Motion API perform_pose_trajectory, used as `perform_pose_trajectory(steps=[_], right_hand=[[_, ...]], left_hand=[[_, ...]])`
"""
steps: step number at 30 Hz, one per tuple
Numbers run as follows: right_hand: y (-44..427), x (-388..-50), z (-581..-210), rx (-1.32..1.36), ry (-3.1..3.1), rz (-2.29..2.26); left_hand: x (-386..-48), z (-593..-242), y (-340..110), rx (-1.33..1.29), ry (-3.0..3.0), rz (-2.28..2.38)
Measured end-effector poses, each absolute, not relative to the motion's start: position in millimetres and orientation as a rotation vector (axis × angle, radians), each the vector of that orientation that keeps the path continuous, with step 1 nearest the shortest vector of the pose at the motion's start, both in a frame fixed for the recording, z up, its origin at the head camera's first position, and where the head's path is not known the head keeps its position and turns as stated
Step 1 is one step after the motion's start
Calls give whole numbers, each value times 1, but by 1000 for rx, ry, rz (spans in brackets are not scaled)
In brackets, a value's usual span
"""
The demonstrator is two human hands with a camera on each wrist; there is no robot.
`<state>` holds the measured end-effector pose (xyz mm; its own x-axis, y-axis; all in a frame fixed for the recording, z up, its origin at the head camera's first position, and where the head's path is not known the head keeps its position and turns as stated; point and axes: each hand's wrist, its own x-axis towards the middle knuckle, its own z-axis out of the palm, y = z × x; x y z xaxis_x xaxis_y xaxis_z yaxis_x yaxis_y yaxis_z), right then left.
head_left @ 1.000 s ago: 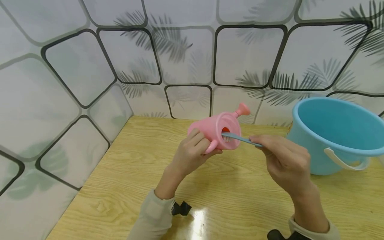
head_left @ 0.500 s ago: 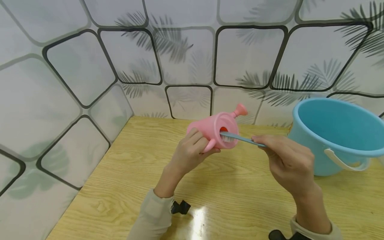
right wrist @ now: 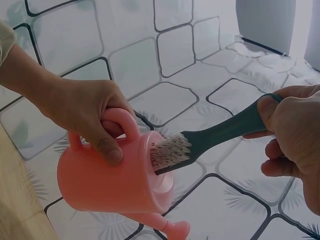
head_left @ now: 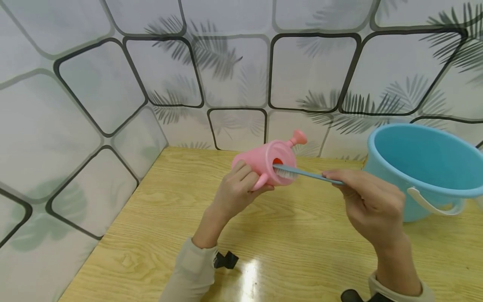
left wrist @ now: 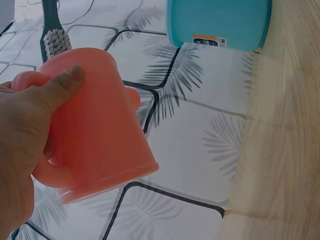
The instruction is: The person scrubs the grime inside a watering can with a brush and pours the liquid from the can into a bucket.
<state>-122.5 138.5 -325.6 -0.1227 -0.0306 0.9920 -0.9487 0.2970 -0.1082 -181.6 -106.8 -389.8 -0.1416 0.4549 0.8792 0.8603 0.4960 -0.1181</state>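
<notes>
My left hand grips the handle of a pink toy watering can, its thumb lying along the can's side in the left wrist view. The can is tipped sideways above the table, its open top facing right and its sprinkler spout pointing up and right. In my right hand is the handle end of a blue-green scrubbing brush, pinched between thumb and fingers. The brush's pale bristles sit at the can's opening, partly inside it and against the rim. Something orange-red shows within the opening.
A large light-blue bucket with a white handle stands on the right of the wood-grain table, close to my right hand. Patterned wall covering rises behind the table and on its left.
The brush has drawn back to the right, so more of its bristles show outside the can's opening. My right hand moved right with it; my left hand and the can shifted slightly left.
</notes>
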Motion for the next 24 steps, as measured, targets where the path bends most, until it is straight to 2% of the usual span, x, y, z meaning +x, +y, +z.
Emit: perform_pose_trajectory(steps=[24], right_hand=[[151,-127,-331,845,-1469,1181]], left_hand=[[-183,-388,-110,-1097,-1772,-553]])
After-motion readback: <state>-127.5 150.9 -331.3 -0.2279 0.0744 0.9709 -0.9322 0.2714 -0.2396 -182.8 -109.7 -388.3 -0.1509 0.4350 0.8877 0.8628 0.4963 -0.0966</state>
